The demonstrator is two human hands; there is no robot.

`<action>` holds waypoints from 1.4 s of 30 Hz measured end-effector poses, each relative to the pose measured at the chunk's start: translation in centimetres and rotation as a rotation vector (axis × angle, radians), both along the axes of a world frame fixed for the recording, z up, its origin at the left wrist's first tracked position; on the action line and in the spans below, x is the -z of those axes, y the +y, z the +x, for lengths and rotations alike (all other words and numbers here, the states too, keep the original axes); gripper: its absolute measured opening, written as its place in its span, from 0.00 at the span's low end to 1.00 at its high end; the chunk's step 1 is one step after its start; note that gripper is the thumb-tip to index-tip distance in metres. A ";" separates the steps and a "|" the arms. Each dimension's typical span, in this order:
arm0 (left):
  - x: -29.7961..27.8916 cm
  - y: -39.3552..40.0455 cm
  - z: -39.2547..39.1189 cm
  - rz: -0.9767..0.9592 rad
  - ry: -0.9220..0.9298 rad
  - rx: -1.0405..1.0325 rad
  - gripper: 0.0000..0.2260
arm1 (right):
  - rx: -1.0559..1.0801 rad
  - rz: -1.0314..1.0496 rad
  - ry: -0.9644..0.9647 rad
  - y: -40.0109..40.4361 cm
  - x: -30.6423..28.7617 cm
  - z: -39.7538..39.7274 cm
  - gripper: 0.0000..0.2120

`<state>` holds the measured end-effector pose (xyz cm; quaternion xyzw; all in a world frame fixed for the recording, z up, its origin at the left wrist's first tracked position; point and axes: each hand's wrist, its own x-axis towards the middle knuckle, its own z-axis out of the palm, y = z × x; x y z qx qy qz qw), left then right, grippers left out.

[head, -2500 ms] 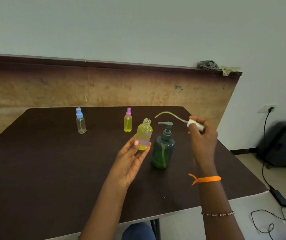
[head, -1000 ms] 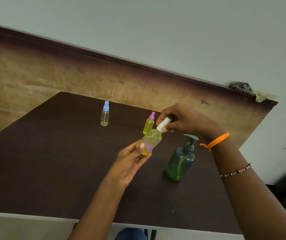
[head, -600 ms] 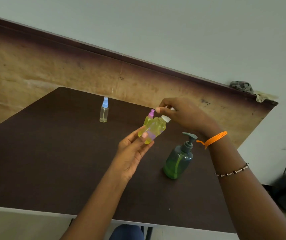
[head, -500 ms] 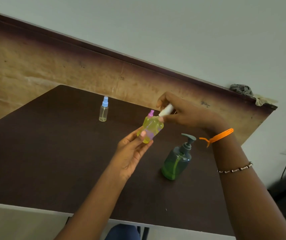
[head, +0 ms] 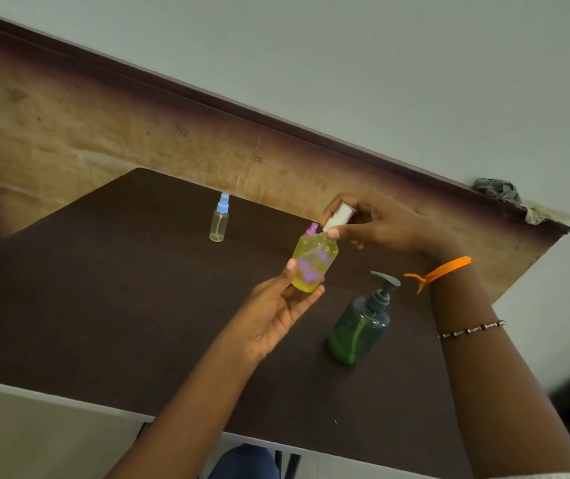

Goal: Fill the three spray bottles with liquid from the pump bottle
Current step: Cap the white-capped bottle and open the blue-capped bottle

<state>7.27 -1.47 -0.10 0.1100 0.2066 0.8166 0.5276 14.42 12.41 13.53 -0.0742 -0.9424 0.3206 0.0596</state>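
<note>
Now the left hand holds the yellow bottle up over the table. Its grip is closed round the low part of the bottle. The bottle leans, its long way pointing up and a bit to the right. The right hand pinches the white cap at the bottle's top, its grip tight on the cap. Three spray bottles show. One has a blue top and stands straight up, far back on the table. One has a pink top, mostly hidden behind the yellow bottle. One green pump bottle stands near the right arm, its spout pointing right.
</note>
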 end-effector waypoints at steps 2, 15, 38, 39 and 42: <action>0.0 0.0 0.2 -0.012 0.048 -0.004 0.11 | 0.064 -0.041 0.034 0.2 0.6 0.0 0.05; -1.6 -0.8 -0.5 0.053 0.003 0.069 0.13 | 0.159 -0.369 0.264 -1.6 2.2 -0.8 0.12; -3.1 -1.8 -2.1 0.036 0.171 0.213 0.15 | 0.151 -0.716 0.365 -2.0 3.8 -1.0 0.17; -3.1 -1.7 -2.1 0.024 0.234 0.168 0.14 | 0.180 -0.703 0.382 -2.3 3.6 -1.0 0.14; -3.3 -1.4 -1.7 -0.023 0.453 -0.006 0.11 | 0.240 -0.578 0.410 -3.0 2.9 -1.1 0.10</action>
